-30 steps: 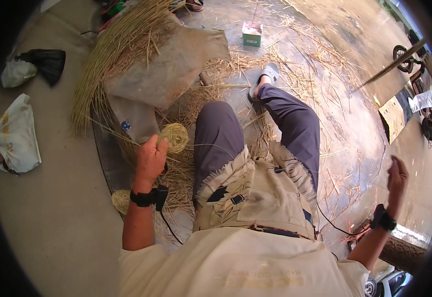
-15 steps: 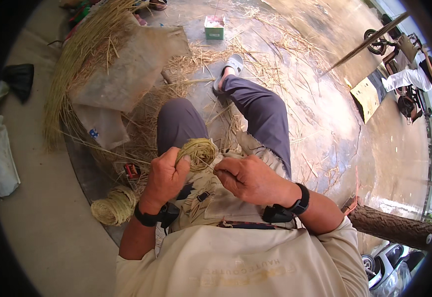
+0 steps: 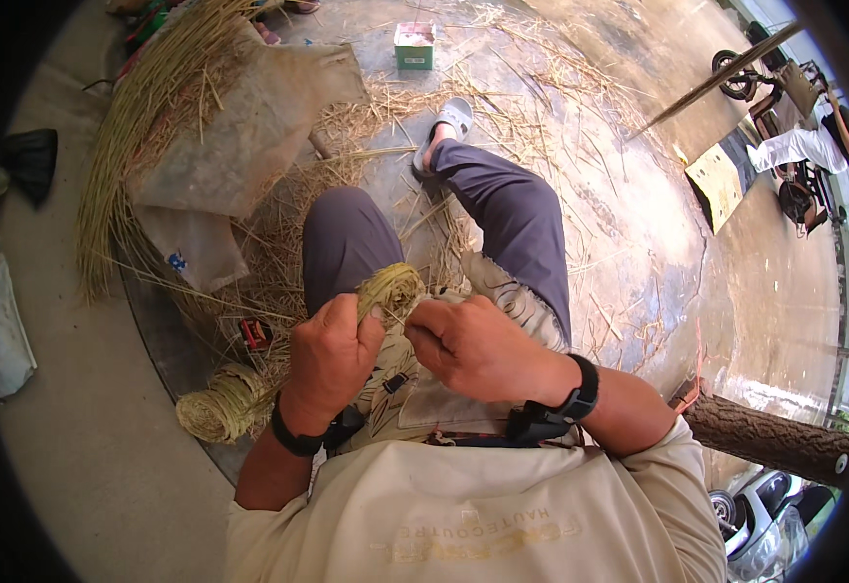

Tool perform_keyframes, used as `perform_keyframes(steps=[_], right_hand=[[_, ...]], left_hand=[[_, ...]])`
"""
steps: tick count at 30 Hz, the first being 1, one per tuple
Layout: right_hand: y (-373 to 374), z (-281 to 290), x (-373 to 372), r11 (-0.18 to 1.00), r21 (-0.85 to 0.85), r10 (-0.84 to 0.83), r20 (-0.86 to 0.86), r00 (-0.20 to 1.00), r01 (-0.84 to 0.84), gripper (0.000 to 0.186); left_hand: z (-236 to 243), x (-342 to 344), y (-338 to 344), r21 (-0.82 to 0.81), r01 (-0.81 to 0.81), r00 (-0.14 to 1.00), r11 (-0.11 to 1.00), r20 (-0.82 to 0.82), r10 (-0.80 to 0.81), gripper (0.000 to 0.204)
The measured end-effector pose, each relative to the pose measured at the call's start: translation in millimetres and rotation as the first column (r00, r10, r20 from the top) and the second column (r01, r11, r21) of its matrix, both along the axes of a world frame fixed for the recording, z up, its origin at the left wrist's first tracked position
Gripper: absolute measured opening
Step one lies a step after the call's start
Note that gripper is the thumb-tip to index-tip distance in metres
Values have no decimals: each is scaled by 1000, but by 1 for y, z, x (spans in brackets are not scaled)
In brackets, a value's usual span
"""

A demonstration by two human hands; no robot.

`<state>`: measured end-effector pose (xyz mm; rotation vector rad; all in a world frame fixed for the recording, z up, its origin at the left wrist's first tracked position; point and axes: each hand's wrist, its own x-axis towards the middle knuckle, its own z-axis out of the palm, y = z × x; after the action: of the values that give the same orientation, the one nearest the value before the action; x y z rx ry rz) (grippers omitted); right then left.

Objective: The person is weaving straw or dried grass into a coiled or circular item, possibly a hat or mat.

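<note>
Above my lap, my left hand (image 3: 335,348) grips a small greenish-yellow coil of straw braid (image 3: 391,289), thumb on its near side. Close beside it, my right hand (image 3: 458,340) is closed in a pinch at the coil's right edge. A thin strand runs from the coil toward those fingertips in the earlier frame; now the fingertips and whatever they pinch are mostly hidden behind the hand. By my left wrist, a larger finished-looking roll of straw braid (image 3: 218,406) lies on its side on the ground.
Long straw stalks (image 3: 118,155) and a translucent plastic sheet (image 3: 240,126) lie at the far left. Loose straw covers the floor around my feet. A green box (image 3: 415,47) stands ahead, a small red-and-black box (image 3: 255,333) near my left arm. A log (image 3: 784,432) lies at right.
My right hand has moved left, closer to the coil. The coil has turned in my left hand and shows a narrower side.
</note>
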<state>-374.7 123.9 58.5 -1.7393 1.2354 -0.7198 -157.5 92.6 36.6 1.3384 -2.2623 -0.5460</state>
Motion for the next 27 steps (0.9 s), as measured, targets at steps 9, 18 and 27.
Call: perform_keyframes(steps=[9, 18, 27], right_hand=[[-2, -13, 1, 999, 39, 16, -59, 998, -14, 15], [4, -4, -7, 998, 23, 66, -218, 974, -63, 9], [-37, -14, -10, 979, -50, 173, -299, 938, -197, 13]], left_hand=[[-8, 5, -2, 8, 111, 994, 994, 19, -112, 16], [-9, 1, 1, -94, 250, 968, 964, 62, -245, 21], [6, -9, 4, -134, 460, 886, 878, 133, -444, 24]])
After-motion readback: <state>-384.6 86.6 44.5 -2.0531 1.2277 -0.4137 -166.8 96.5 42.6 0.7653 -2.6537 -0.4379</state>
